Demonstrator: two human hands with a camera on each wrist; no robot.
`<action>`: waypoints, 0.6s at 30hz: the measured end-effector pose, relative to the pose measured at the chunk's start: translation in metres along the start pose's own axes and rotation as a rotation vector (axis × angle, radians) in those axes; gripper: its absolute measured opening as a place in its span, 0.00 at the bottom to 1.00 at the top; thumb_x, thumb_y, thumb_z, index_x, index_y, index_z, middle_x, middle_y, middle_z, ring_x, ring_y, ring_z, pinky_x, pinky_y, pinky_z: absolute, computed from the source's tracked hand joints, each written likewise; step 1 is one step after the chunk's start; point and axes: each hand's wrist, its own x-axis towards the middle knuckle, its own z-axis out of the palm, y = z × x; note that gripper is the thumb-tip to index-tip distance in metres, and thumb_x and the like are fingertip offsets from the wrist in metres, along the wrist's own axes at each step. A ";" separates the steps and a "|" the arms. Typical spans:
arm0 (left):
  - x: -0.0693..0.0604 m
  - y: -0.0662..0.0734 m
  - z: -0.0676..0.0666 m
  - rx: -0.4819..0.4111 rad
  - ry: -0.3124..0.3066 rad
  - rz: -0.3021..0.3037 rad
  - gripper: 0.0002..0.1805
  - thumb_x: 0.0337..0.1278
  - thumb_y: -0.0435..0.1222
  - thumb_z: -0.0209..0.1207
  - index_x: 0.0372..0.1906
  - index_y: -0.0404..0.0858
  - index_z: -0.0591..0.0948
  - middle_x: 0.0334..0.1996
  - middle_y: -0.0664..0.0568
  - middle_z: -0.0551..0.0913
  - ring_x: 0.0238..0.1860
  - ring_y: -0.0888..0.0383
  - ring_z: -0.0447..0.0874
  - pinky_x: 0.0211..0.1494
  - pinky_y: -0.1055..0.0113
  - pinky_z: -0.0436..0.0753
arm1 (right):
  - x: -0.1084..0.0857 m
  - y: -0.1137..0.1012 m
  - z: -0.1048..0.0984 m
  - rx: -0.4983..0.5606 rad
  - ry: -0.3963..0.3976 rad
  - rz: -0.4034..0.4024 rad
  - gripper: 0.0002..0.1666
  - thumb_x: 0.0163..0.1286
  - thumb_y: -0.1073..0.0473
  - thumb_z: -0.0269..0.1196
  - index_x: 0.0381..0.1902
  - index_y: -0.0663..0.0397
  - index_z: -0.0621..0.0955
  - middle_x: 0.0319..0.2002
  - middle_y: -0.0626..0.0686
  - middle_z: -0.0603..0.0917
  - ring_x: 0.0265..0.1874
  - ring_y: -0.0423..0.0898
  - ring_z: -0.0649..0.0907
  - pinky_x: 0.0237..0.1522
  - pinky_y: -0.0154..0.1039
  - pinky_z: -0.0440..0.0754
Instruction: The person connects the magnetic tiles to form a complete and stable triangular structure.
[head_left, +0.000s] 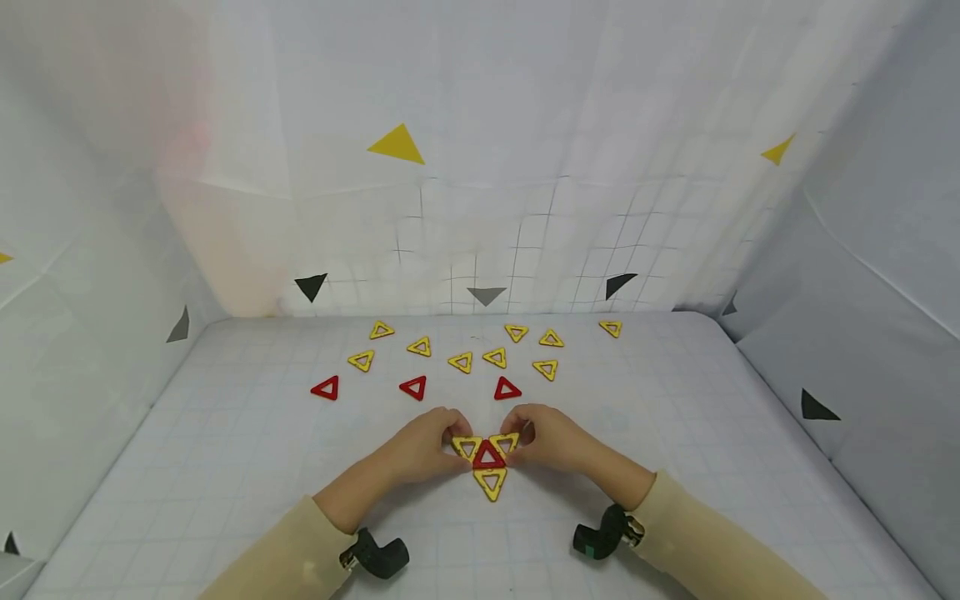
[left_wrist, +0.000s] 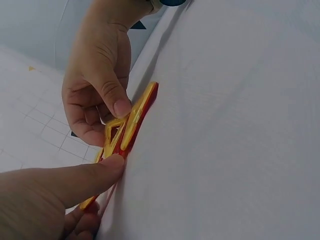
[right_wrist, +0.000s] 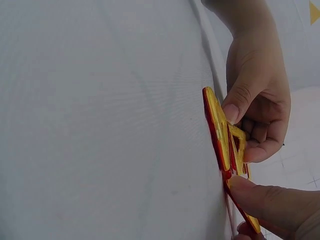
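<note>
A red triangular magnetic tile (head_left: 489, 466) lies at front centre, bordered by a left yellow tile (head_left: 468, 439), a right yellow tile (head_left: 504, 436) and a near yellow tile (head_left: 491, 472). All are open-centred triangles. My left hand (head_left: 423, 446) pinches the left yellow tile between thumb and fingers. On the opposite side, my right hand (head_left: 551, 437) pinches the right yellow tile. Both thumbs are close to the red tile's lower corners. The right wrist view shows the left thumb (right_wrist: 232, 113) against yellow plastic; the tiles appear edge-on there, with fingers partly hiding them.
Beyond the hands lie three loose red triangles, among them one red tile (head_left: 507, 397). Farther back several yellow triangles are scattered, such as a yellow tile (head_left: 461, 369). White sheeting (head_left: 480, 100) with coloured triangle marks stands behind and at both sides of the white tabletop (head_left: 225, 450).
</note>
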 end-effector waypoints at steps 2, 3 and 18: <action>0.000 0.000 0.000 -0.007 0.003 0.004 0.17 0.52 0.42 0.74 0.45 0.49 0.80 0.38 0.61 0.76 0.40 0.60 0.74 0.47 0.63 0.77 | 0.000 0.000 0.001 0.020 0.000 -0.002 0.17 0.54 0.58 0.78 0.38 0.44 0.82 0.36 0.43 0.81 0.33 0.43 0.79 0.37 0.37 0.79; 0.000 0.000 -0.001 -0.014 0.004 0.009 0.17 0.52 0.41 0.74 0.45 0.48 0.80 0.38 0.60 0.76 0.40 0.60 0.74 0.46 0.64 0.77 | 0.000 0.000 0.001 0.035 0.001 -0.003 0.16 0.55 0.58 0.78 0.39 0.45 0.82 0.36 0.43 0.81 0.33 0.43 0.79 0.37 0.37 0.79; -0.001 -0.001 0.002 -0.151 0.014 0.019 0.18 0.53 0.37 0.73 0.48 0.45 0.80 0.33 0.59 0.80 0.35 0.61 0.79 0.40 0.68 0.80 | 0.002 0.002 0.006 0.194 0.061 0.009 0.16 0.57 0.62 0.76 0.43 0.51 0.84 0.36 0.46 0.84 0.32 0.44 0.81 0.35 0.36 0.83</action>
